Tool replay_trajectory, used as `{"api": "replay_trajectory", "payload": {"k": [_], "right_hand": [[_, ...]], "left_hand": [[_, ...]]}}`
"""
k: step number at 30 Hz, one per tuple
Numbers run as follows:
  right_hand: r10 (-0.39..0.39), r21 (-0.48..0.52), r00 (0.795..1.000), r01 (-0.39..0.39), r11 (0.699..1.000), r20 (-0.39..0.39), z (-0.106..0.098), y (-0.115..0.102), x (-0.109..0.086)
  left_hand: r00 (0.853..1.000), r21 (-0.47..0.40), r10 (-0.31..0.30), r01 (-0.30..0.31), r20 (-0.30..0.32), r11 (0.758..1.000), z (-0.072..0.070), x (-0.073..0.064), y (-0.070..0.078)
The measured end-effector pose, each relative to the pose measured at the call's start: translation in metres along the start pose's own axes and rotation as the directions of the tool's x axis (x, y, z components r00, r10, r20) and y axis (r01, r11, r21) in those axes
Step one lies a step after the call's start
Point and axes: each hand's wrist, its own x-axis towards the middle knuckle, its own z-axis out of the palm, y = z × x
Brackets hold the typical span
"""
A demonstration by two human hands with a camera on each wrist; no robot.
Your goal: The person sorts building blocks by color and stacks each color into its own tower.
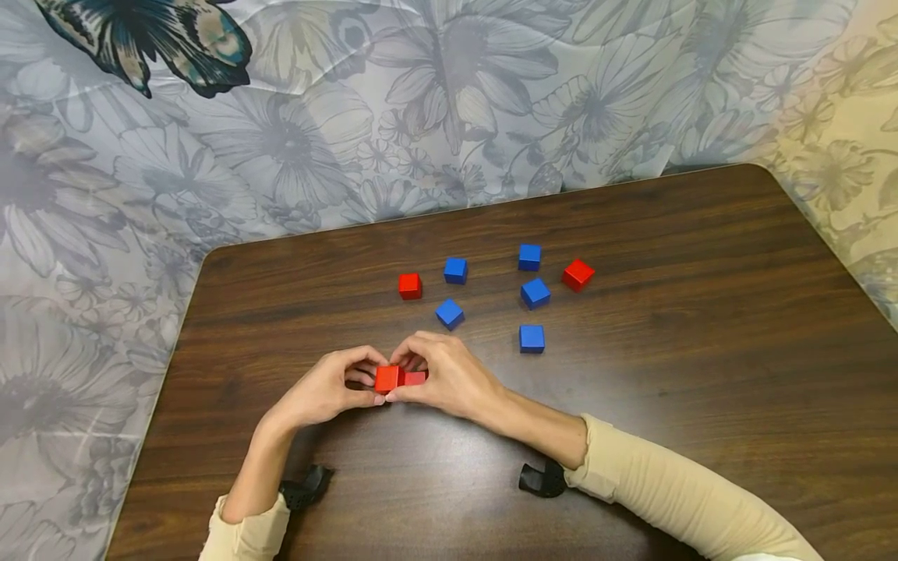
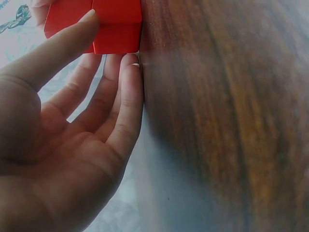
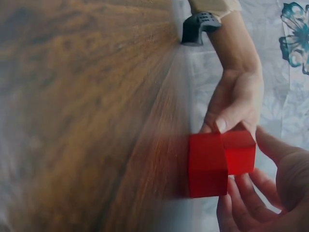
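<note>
Wood-grain table (image 1: 701,327) spans my lower frame; left of centre, left hand (image 1: 319,393) and right hand (image 1: 452,378) pinch the upper red cube (image 1: 387,379), likely light, rigid; I'd grip opposite side faces.

No readable text, labels, numbers or signs.

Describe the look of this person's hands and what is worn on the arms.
The left hand and right hand are ungloved. The left sleeve and right sleeve are cream with creased cuffs. A curved black piece shows beside each cuff.
</note>
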Motion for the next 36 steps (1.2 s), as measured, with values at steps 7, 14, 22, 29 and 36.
{"api": "replay_trajectory", "payload": {"k": [7,14,22,29,36], "right_hand": [[0.016,0.045,1.000,-0.016,0.999,-0.005,-0.006,0.001,0.003],[0.005,0.053,1.000,-0.004,0.999,-0.013,-0.012,0.003,0.006],[0.016,0.065,1.000,-0.015,0.998,-0.025,-0.021,0.003,0.011],[0.005,0.058,0.999,-0.003,0.998,-0.041,-0.025,0.008,0.015],[-0.014,0.042,0.998,0.017,0.999,-0.059,-0.027,0.012,0.018]], "left_hand": [[1.000,-0.011,-0.016,0.016,-0.001,1.000,-0.001,0.000,0.000],[1.000,-0.015,-0.026,0.027,0.007,1.000,-0.001,0.001,0.001],[1.000,-0.012,-0.025,0.025,0.002,1.000,0.000,-0.001,0.001],[1.000,-0.007,-0.027,0.027,0.000,1.000,-0.001,0.000,0.001],[0.999,0.000,-0.033,0.033,-0.009,0.999,-0.001,0.000,0.000]]}}
